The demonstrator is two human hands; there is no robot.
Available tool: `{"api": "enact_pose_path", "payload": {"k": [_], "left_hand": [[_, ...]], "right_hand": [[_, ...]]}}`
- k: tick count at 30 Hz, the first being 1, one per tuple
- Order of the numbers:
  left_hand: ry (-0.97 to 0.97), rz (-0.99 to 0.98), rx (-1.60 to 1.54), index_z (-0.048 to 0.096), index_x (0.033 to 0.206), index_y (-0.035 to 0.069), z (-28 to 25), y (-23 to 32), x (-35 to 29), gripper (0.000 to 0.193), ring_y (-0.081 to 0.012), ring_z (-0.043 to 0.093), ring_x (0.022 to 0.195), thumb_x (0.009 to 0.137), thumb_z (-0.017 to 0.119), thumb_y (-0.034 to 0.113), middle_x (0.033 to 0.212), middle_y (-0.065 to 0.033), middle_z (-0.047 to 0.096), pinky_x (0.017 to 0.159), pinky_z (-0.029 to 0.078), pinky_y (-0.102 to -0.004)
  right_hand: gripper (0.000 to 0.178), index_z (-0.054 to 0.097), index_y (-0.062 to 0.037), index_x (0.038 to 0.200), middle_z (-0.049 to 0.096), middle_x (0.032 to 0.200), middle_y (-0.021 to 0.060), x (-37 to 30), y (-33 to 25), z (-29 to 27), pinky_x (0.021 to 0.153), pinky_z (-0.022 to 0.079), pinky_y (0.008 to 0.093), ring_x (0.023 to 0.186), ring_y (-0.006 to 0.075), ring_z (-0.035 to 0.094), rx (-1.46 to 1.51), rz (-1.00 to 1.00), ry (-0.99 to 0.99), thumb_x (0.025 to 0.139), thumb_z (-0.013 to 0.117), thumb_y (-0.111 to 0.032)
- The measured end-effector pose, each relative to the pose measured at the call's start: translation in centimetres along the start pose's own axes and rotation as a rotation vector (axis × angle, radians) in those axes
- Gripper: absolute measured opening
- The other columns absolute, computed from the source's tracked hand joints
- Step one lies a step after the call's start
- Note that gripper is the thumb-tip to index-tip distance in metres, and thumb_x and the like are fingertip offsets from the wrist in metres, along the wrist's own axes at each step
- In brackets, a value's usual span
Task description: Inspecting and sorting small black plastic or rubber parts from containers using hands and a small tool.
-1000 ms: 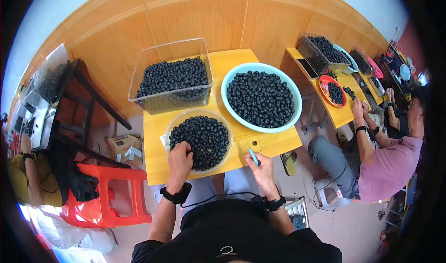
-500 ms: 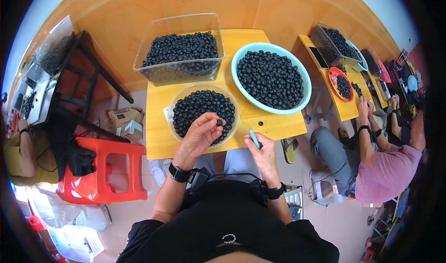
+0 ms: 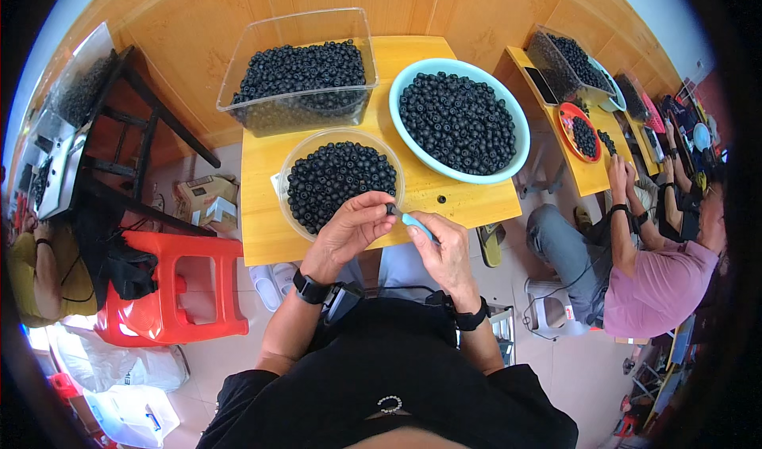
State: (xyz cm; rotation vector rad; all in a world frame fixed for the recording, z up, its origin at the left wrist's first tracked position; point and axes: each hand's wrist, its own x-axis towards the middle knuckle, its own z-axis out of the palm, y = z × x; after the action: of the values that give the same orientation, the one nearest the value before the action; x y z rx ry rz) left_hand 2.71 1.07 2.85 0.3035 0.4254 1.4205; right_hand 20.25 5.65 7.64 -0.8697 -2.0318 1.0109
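Note:
Between the fingertips of my left hand [image 3: 352,231] is a small round black bead-like piece [image 3: 390,209]. My right hand [image 3: 447,252] is closed on a light-blue-handled tool [image 3: 419,226], whose thin tip meets the piece or lies right beside it; the contact is too small to make out. Both hands are over the near edge of the yellow table [image 3: 266,246]. A round clear tub [image 3: 283,199] full of similar black pieces stands just beyond my left hand. One loose black piece [image 3: 441,200] lies on the table past my right hand.
Behind the tub stands a rectangular clear bin [image 3: 305,115] of black pieces, with a light blue basin [image 3: 523,143] of them to its right. A red stool [image 3: 178,290] is at left. People work at both sides; a person in pink [image 3: 655,290] sits at right.
My right hand has moved up and left, bringing the blue-handled tool to the black piece. My left hand has shifted slightly right and keeps its pinch. The view has tilted a little.

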Motion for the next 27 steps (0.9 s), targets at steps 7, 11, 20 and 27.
{"api": "enact_pose_path", "payload": {"k": [7,11,20,27], "left_hand": [[0.001,-0.053,0.008,0.059,0.101,0.001,0.7,-0.3,0.4,0.017,-0.0126,0.063,0.078,0.085,0.058,0.005,0.086,-0.0065,0.063,0.073,0.053,-0.0231],[-0.033,-0.065,-0.010,0.057,0.100,0.002,0.7,-0.6,0.7,0.017,-0.0124,0.063,0.076,0.085,0.058,0.006,0.086,-0.0061,0.063,0.071,0.053,-0.0228],[-0.039,-0.091,-0.001,0.056,0.097,0.003,0.2,-0.8,1.0,0.014,-0.0129,0.063,0.076,0.084,0.060,0.007,0.086,-0.0053,0.062,0.070,0.053,-0.0230],[-0.042,-0.095,0.002,0.058,0.091,0.003,0.0,-0.9,1.0,0.010,-0.0126,0.061,0.073,0.082,0.061,0.006,0.084,-0.0049,0.062,0.069,0.051,-0.0235]], "right_hand": [[0.018,0.064,-0.0044,0.089,0.061,0.070,0.0109,0.1,0.0,-0.8,0.051,0.045,0.0322,0.056,0.0244,0.059,-0.176,-0.114,-0.005,0.081,0.062,-0.020],[0.018,0.064,-0.0044,0.088,0.061,0.070,0.0103,-0.1,0.0,-1.1,0.050,0.045,0.0320,0.054,0.0231,0.058,-0.210,-0.108,-0.015,0.081,0.062,-0.021],[0.020,0.065,-0.0042,0.089,0.062,0.070,0.0098,-0.1,0.1,-1.3,0.049,0.044,0.0312,0.051,0.0216,0.058,-0.220,-0.113,-0.006,0.081,0.062,-0.023],[0.020,0.065,-0.0030,0.088,0.063,0.072,0.0115,-0.1,1.5,-1.1,0.050,0.045,0.0318,0.053,0.0235,0.059,-0.220,-0.104,-0.012,0.081,0.062,-0.022]]}}
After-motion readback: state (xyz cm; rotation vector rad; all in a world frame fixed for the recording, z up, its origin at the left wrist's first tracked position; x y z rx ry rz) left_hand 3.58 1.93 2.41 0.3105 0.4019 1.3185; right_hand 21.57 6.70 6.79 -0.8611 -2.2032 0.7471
